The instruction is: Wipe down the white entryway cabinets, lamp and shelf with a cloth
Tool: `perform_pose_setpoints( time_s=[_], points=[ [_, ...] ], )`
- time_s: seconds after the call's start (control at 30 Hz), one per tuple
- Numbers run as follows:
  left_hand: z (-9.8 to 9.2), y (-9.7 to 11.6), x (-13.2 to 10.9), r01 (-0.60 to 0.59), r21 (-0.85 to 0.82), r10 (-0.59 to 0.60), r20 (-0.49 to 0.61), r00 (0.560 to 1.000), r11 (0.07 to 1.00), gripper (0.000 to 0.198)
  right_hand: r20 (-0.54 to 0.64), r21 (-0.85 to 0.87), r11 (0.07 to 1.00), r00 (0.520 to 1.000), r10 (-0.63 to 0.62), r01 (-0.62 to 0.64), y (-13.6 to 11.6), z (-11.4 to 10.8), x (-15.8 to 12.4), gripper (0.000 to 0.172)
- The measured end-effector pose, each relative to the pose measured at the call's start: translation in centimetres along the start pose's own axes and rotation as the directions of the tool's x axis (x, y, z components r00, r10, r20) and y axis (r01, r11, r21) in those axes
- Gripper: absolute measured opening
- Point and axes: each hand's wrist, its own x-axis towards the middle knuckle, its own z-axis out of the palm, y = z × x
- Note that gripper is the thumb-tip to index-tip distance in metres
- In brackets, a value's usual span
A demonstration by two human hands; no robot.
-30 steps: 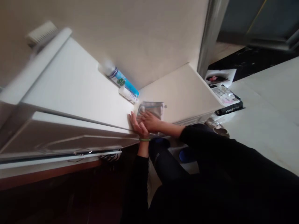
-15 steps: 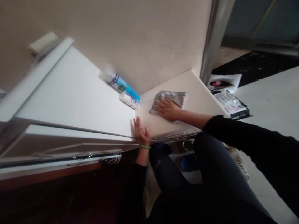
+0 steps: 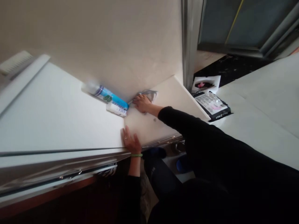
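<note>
My right hand point(image 3: 142, 103) presses down on a grey cleaning cloth point(image 3: 152, 94), which is bunched under and behind the fingers at the back of a pale cabinet top point(image 3: 169, 98). Part of the cloth is hidden by the hand. My left hand point(image 3: 131, 140), with a ring and a green bracelet, rests open at the front edge, where the pale top meets a white panel point(image 3: 63, 115). Between the hands and the wall are a blue spray can point(image 3: 114, 98) and a smaller white bottle point(image 3: 116, 109), side by side and close to the cloth.
A pale wall point(image 3: 112, 40) borders the cabinet. To the right, a black-and-white packet point(image 3: 213, 105) and an opened white package point(image 3: 206, 84) lie beyond the cabinet's edge. Blue slippers point(image 3: 183, 164) are on the floor below. A white brush-like object point(image 3: 16, 62) is at far left.
My right hand has slid the cloth leftward across the top to the wall, close to the blue can. My left hand stays at the front edge. The camera view has shifted.
</note>
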Motion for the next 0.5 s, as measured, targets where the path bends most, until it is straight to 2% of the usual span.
perform_pose_setpoints(
  time_s=[0.13,0.27,0.4,0.5],
  points=[
    [-0.2,0.1,0.2,-0.001,-0.015,0.001,-0.004,1.000,1.000,0.081,-0.077,0.030,0.993,0.990,0.120,-0.118,4.2,-2.4,-2.0,0.058],
    [-0.2,0.3,0.3,-0.007,-0.034,0.008,0.010,1.000,0.999,0.075,-0.149,0.024,0.964,0.953,0.264,-0.263,9.2,-5.0,-6.4,0.060],
    [-0.2,-0.5,0.5,-0.031,-0.058,0.033,0.029,0.999,0.998,0.069,-0.154,0.035,0.917,0.904,0.398,-0.397,12.9,-6.3,-12.9,0.062],
    [-0.1,-1.1,0.7,-0.072,-0.056,0.076,0.071,0.995,0.996,0.065,-0.174,0.095,0.908,0.891,0.419,-0.408,13.2,-5.8,-19.5,0.063]
  ],
)
